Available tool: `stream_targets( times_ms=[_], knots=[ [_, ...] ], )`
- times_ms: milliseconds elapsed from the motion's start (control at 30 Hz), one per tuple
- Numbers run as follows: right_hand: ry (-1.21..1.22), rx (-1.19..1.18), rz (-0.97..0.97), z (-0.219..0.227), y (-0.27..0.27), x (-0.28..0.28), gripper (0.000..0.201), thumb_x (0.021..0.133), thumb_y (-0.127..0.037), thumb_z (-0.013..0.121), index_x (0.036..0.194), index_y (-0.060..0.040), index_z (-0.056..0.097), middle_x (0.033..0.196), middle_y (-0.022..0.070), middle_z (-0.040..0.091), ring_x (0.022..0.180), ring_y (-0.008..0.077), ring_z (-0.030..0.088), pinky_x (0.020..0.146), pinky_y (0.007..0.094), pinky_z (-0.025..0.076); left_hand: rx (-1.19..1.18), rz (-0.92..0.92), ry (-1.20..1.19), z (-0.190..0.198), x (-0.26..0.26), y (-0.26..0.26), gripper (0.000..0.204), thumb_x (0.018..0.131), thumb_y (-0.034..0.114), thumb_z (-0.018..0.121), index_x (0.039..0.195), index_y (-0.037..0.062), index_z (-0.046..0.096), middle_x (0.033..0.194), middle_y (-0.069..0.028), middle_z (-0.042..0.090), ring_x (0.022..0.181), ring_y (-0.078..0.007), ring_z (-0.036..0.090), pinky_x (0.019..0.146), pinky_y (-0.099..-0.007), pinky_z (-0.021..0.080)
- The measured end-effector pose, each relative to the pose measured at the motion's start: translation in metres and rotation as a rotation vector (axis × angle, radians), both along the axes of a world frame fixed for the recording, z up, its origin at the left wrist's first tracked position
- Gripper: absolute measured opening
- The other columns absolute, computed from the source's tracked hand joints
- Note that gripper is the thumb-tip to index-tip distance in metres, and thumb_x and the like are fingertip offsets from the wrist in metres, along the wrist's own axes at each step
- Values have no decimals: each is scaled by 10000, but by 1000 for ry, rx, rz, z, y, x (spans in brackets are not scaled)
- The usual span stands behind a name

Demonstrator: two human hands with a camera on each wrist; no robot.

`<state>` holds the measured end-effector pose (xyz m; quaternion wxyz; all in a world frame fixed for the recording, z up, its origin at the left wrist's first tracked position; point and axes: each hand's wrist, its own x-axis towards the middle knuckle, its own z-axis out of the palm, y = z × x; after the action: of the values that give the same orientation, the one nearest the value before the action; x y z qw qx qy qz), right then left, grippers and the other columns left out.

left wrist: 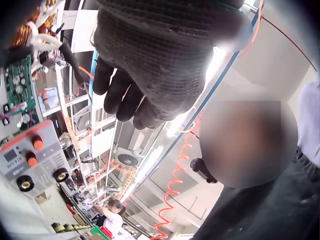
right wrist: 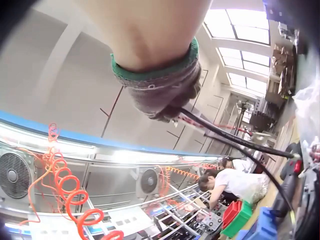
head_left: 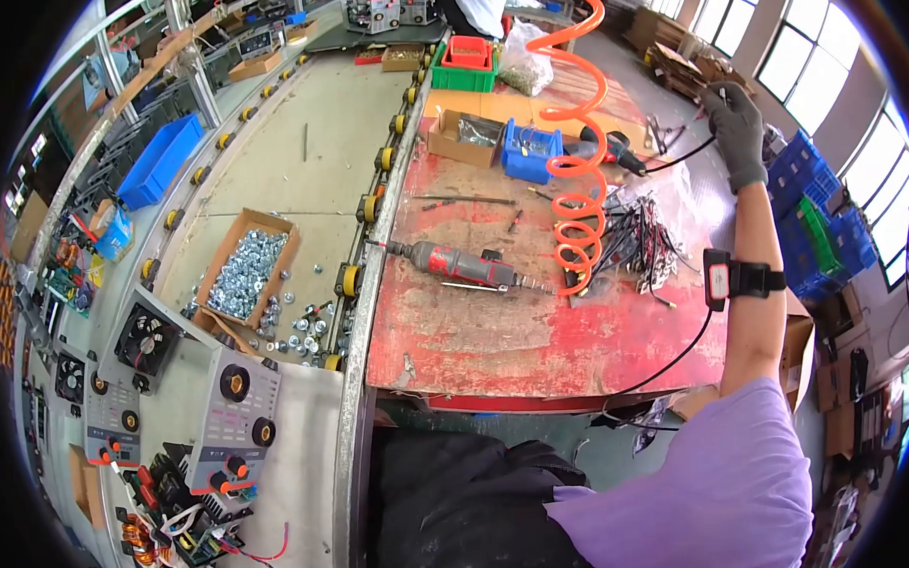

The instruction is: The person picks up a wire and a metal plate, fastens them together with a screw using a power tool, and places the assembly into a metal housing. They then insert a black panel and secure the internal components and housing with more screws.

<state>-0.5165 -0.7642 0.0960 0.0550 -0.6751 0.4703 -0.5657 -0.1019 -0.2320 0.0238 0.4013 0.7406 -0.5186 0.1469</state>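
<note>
My right hand (head_left: 738, 134), in a dark knitted glove, is raised over the far right of the red worktable. It grips a black cable (head_left: 682, 158), which runs down to a dark tool with red parts (head_left: 620, 156) on the table. The right wrist view shows the same cable (right wrist: 225, 135) leaving the curled fingers. My left hand (left wrist: 150, 60), gloved too, appears only in the left wrist view, its fingers hanging loosely curled with nothing seen in them. A grey panel with orange knobs (left wrist: 36, 156) stands beyond it there.
A red and grey power screwdriver (head_left: 459, 266) lies on the worn red worktable (head_left: 457, 349). An orange coiled hose (head_left: 576, 170) hangs over it, beside a bundle of dark leads (head_left: 638, 243). Left are a roller conveyor and a carton of metal nuts (head_left: 246, 271). Blue bin (head_left: 532, 151) behind.
</note>
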Motion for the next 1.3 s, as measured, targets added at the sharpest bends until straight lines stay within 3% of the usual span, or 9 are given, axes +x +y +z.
stream_targets(
  times_ms=[400,500,667,833,933,967,1133,1200,1300],
  knots=[
    [-2,16,435,50,165,144,125,878,-93,635,994,-46,635,749,-57,540,592,2,388,502,187,285,-57,-594,222,-24,-10,-121,392,772,136,748,1111,-16,624,966,-160,661,848,-325,626,737,-382,512],
    [17,75,762,17,227,213,187,771,-147,662,893,-17,605,783,13,554,660,83,509,560,214,366,7,-643,395,-27,-32,-157,830,731,347,804,1358,-26,409,1240,-226,532,1060,-388,567,871,-435,483],
    [40,87,1497,-23,272,296,206,696,-113,736,823,-30,596,799,72,606,696,133,575,619,259,444,-95,-551,279,-62,-40,-128,563,820,269,748,1239,-28,517,999,-170,654,856,-325,655,749,-373,518],
    [148,612,1514,-67,219,327,443,887,-161,686,1262,-8,505,948,43,594,848,104,564,749,246,466,161,-91,1008,-44,-10,-35,253,950,203,585,1093,-3,618,838,-99,674,741,-151,638,663,-300,492],
    [811,195,695,-116,144,310,498,890,-304,651,1268,0,539,1162,200,627,1064,323,607,912,400,473,-177,164,1130,-47,-6,38,226,948,186,556,1053,-8,606,677,0,522,593,-69,464,529,-226,358],
    [905,-155,595,-154,98,286,507,883,-332,632,1257,1,553,1221,233,598,1151,375,563,968,428,443,-216,320,1127,-45,-8,54,220,953,175,542,1054,-11,601,674,4,515,594,-65,461,527,-221,356],
    [978,431,477,-202,69,261,496,855,-396,602,1239,-93,525,1147,236,624,1102,428,574,882,473,452,-487,476,1180,-99,17,83,288,931,77,576,1198,-27,545,867,-49,593,780,-86,568,704,-234,494],
    [1018,464,416,-206,61,264,535,857,-436,601,1261,-97,511,1105,229,638,1053,419,599,860,468,457,127,646,799,-112,37,102,517,860,208,720,1282,0,509,959,-89,618,910,-170,605,810,-308,505],
    [865,430,612,-223,32,252,550,856,-433,630,1251,-66,518,1041,197,651,958,349,637,813,422,480,-52,629,698,-129,40,132,539,849,268,728,1288,29,529,1044,-115,641,1002,-210,609,876,-324,478]
  ],
)
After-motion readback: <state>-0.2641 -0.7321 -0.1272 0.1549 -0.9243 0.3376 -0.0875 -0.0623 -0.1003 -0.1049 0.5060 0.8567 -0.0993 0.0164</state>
